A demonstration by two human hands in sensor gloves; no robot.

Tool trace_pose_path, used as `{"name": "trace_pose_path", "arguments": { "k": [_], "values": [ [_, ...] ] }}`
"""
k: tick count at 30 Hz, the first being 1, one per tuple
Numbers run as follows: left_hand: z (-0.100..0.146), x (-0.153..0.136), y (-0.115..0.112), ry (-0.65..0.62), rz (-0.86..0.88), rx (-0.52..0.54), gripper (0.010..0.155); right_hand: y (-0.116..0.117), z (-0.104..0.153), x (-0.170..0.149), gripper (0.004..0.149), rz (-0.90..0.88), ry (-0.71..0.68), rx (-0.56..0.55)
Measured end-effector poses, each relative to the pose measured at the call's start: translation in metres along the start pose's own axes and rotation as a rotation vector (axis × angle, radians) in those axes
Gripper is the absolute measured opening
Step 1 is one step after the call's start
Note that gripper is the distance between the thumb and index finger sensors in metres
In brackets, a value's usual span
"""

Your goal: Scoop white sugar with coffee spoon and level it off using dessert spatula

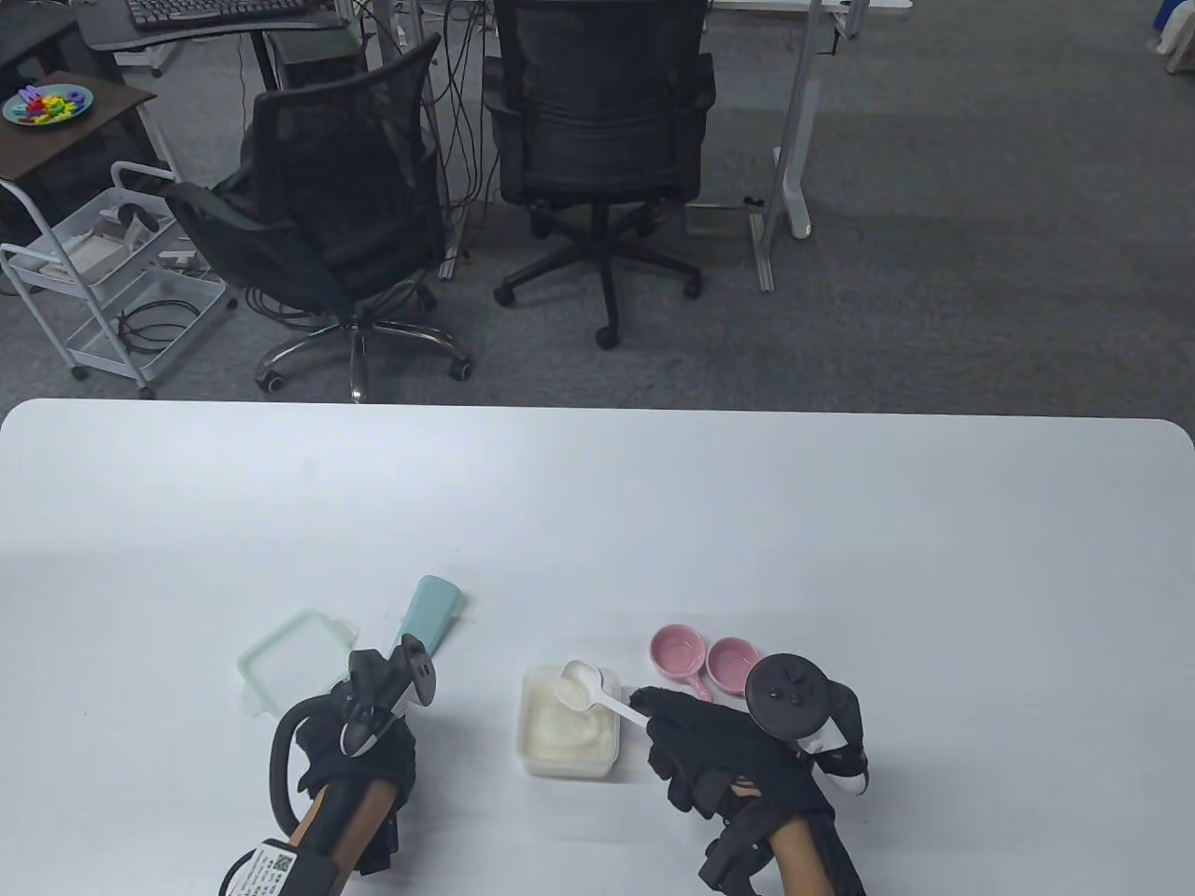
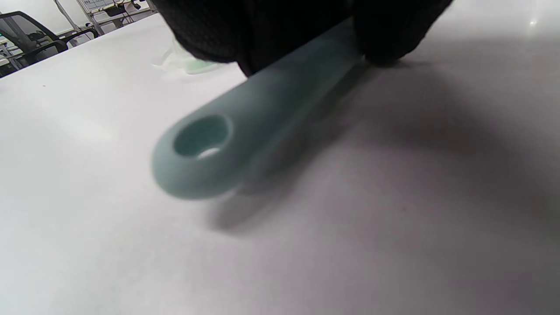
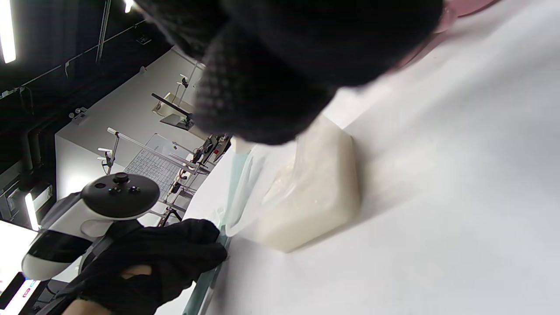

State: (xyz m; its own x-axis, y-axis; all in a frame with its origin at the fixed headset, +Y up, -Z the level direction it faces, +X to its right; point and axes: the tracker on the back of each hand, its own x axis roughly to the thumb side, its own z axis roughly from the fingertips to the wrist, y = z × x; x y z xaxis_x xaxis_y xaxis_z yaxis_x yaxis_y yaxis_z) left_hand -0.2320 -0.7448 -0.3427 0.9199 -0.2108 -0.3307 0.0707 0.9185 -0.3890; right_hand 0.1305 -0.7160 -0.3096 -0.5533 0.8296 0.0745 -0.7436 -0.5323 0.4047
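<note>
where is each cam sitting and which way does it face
Table view: above, looking down at the table; both gloved hands show.
Left wrist view: low under the left hand, facing the spatula handle.
Right wrist view: tilted under the right hand, facing the sugar container.
Shared: the right wrist and table views both show the left hand.

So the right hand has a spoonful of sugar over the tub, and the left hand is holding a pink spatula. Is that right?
Nearly. The spatula in the left hand is pale green, not pink, as the table view shows; the pink things are the two little bowls. The right hand does hold the spoon of sugar over the tub.
</note>
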Motion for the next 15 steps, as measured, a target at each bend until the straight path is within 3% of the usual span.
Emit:
{"name": "trace_pose_path", "arguments": {
  "k": [8, 15],
  "values": [
    [0.004, 0.006, -0.002, -0.062, 0.001, -0.003, 0.058, 0.001, 0.000, 0.000, 0.048, 0.007, 0.016, 0.009],
    [0.008, 0.010, -0.001, -0.073, -0.044, 0.066, 0.056, 0.002, -0.001, 0.000, 0.048, 0.002, 0.021, 0.013]
  ]
}}
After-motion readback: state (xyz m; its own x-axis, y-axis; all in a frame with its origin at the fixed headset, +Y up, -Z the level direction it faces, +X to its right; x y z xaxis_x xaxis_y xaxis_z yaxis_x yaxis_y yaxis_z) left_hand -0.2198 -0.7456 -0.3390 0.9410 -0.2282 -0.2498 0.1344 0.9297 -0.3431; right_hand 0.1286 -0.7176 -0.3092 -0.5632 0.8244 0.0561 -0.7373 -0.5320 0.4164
